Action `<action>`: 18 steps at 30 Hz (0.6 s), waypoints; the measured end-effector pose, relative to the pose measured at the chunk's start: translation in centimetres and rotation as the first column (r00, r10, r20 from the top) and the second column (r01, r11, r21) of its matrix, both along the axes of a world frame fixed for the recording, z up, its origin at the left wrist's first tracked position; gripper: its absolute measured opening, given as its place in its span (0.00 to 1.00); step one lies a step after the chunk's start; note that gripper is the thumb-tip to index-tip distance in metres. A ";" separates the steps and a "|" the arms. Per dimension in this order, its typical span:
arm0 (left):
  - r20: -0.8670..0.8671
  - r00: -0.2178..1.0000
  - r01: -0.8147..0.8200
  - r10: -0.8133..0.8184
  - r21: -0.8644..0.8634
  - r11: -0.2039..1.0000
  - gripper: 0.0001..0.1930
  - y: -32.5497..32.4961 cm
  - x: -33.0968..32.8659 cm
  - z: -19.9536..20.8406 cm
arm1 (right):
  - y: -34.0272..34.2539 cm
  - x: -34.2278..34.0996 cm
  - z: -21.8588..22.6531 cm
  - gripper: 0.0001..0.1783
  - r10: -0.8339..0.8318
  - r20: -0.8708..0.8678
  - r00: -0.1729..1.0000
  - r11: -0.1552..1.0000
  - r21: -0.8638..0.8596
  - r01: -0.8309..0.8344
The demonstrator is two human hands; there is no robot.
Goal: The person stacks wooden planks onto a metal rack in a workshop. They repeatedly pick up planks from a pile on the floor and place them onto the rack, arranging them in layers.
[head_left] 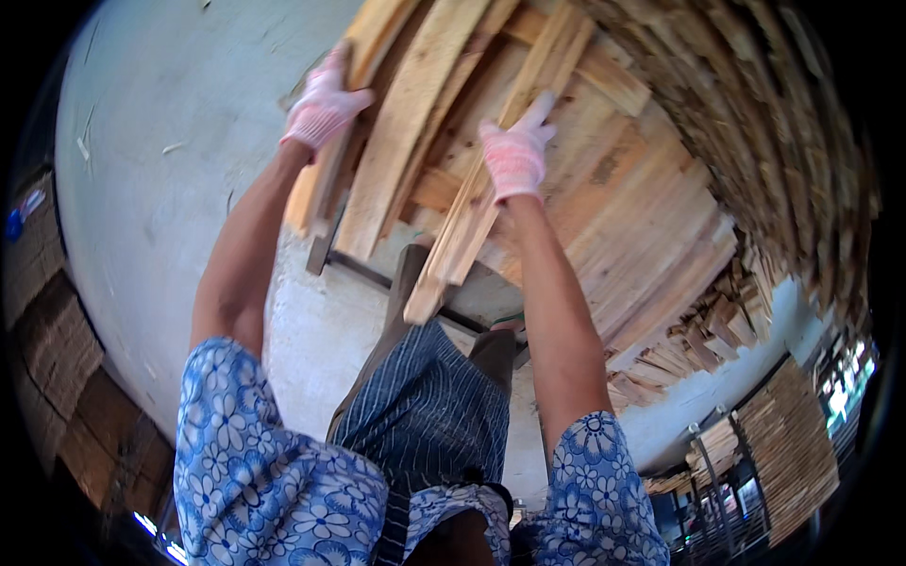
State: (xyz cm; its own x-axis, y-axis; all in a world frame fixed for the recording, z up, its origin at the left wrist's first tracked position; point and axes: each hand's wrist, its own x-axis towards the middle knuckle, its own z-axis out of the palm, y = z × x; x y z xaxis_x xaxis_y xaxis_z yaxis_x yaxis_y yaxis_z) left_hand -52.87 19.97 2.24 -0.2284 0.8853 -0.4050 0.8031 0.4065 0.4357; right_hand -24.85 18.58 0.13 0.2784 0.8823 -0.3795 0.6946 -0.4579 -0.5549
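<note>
A pink-and-white knitted glove covers each hand. My left hand is at the outer edge of the leftmost wooden board, thumb over its top and fingers along its side. My right hand straddles a few narrow wooden strips, thumb on one side and fingers on the other; its palm side is hidden. Between the hands lies a wide pale plank with a curved edge. These pieces rest, slanting, over crosswise wood and a dark metal frame.
Joined flat boards spread out right of my right hand. Beyond them rises a tall stack of wood strips, with loose offcuts near its foot. Grey concrete floor extends on the left. Brown stacked bundles stand at the far left.
</note>
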 end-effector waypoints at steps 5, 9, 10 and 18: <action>0.402 0.913 -0.148 0.069 0.168 0.975 0.47 -3.0 2.4 5.8 | -2.9 11.4 5.6 0.56 0.404 0.020 0.914 0.912 -0.083 -0.402; 0.497 0.868 -0.103 0.013 0.153 0.983 0.48 -6.1 8.6 7.7 | -1.0 23.9 7.6 0.49 0.753 0.134 0.645 0.652 -0.285 -0.702; 0.585 0.809 -0.142 0.055 0.105 0.984 0.48 -6.6 11.3 7.6 | -0.3 26.4 7.8 0.47 0.814 0.155 0.560 0.572 -0.384 -0.725; -0.303 0.952 -0.011 -0.040 -0.164 0.986 0.57 -3.2 26.2 -2.2 | 1.5 37.4 0.4 0.46 0.775 0.410 0.481 0.617 -0.326 -0.716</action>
